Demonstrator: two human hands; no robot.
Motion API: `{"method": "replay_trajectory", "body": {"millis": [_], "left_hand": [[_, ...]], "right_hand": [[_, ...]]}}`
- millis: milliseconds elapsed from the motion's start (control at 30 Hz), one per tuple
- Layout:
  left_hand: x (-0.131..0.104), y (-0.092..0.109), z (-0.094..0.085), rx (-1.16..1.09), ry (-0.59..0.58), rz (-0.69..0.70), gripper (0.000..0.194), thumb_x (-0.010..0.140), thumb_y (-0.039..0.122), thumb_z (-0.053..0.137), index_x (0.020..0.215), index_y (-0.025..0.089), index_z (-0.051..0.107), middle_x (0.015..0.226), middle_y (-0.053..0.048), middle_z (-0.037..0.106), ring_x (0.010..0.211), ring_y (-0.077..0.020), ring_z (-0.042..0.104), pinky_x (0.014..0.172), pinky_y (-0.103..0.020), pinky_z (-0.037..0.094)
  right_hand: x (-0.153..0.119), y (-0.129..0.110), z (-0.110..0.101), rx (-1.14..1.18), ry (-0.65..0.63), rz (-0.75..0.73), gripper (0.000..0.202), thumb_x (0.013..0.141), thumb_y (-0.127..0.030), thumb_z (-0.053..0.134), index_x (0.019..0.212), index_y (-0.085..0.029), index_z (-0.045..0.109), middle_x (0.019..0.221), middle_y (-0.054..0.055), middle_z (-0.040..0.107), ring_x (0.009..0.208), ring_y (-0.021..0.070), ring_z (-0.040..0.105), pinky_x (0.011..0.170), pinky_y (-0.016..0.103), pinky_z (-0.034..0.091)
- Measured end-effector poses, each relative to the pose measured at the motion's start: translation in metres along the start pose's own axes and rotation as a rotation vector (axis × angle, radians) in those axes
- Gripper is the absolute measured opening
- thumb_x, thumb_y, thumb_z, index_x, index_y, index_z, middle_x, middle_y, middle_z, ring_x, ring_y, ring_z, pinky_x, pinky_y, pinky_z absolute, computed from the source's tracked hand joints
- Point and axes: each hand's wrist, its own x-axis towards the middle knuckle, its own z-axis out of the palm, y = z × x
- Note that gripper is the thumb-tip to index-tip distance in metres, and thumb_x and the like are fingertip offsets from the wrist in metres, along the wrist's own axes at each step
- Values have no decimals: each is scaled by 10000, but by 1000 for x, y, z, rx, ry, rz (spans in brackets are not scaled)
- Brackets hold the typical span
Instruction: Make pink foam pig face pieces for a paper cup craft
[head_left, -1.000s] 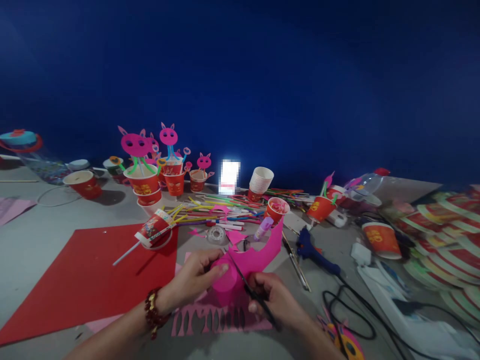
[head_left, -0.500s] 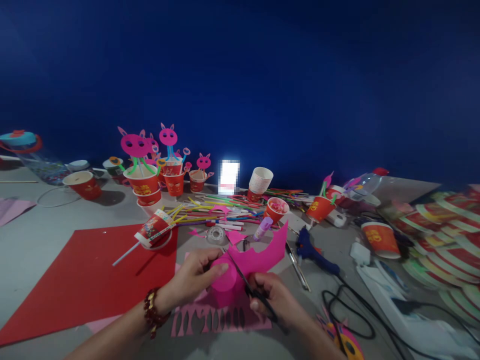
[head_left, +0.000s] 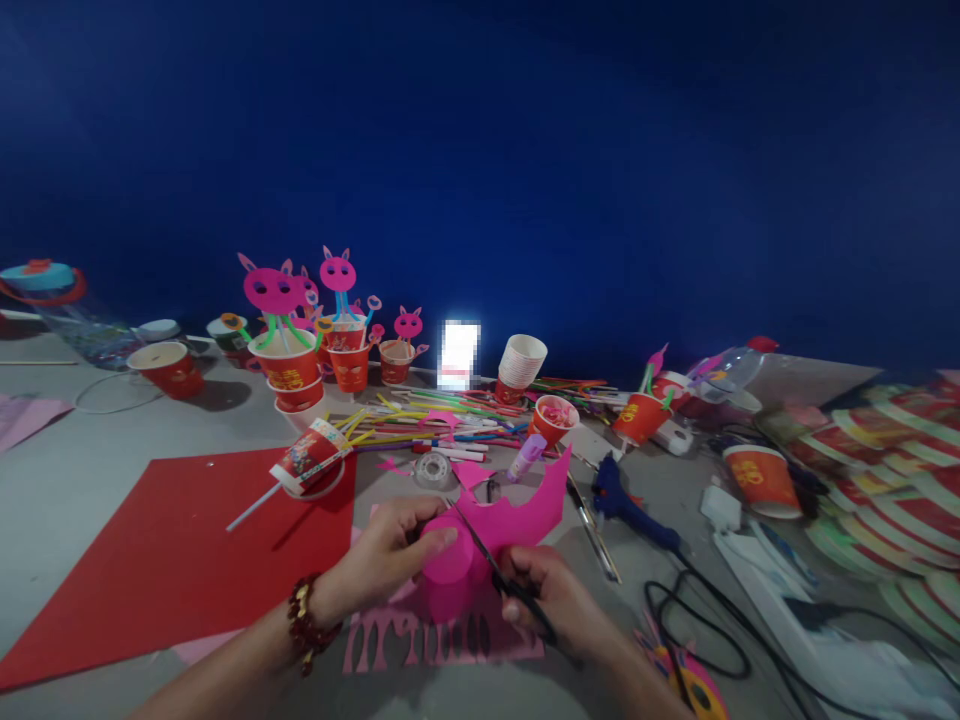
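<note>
My left hand (head_left: 409,545) pinches a bright pink sheet of paper (head_left: 517,520) between thumb and fingers. Its upper edge is cut in scallops, and a round outline shows by my thumb. My right hand (head_left: 544,595) is closed round the black handles of a pair of scissors (head_left: 487,560), whose blades lie across the pink paper, pointing up and left toward my left fingertips. Beneath both hands lies a paler pink sheet (head_left: 517,640) with a row of leaf-shaped holes.
Red paper (head_left: 225,550) lies at left, with a tipped cup (head_left: 307,455) on it. Straws (head_left: 420,430), a tape roll (head_left: 433,468), a glue stick (head_left: 527,457) and a cup of scraps (head_left: 555,418) sit ahead. A blue glue gun (head_left: 634,505) and its cable are at right.
The free right end of the pink paper has swung slightly left, and its lower part has shifted a little. Both hands stay nearly in place.
</note>
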Motion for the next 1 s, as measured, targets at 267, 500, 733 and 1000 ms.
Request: {"method": "replay_trajectory", "body": {"millis": [267, 500, 733, 1000], "left_hand": [[0, -2, 0, -6, 9, -11, 387, 927, 475, 566, 688, 182, 484, 612, 53, 413, 516, -81, 353, 486, -209, 256], [1, -4, -1, 72, 47, 12, 392, 941, 459, 542, 671, 187, 460, 602, 52, 406, 533, -89, 365, 501, -216, 262], [1, 0, 0, 40, -26, -2, 360, 945, 456, 535, 717, 183, 479, 634, 54, 413, 539, -85, 368, 501, -207, 272], [0, 0, 0, 27, -38, 0, 351, 947, 447, 545, 735, 169, 508, 640, 53, 433, 522, -73, 374, 489, -196, 275]], "right_hand": [[-1, -2, -1, 0, -8, 21, 697, 569, -826, 723, 650, -220, 388, 573, -91, 312, 525, 73, 259, 461, 205, 200], [-1, 1, 0, 44, 13, 61, 699, 524, -819, 752, 657, -218, 422, 541, -100, 341, 475, 62, 296, 425, 189, 220], [0, 4, 3, 55, 50, 99, 737, 417, -814, 796, 648, -208, 447, 539, -107, 350, 465, 51, 303, 416, 185, 210], [0, 2, 1, 11, 38, 79, 723, 448, -806, 793, 625, -206, 431, 537, -102, 346, 496, 56, 278, 442, 193, 200]]}}
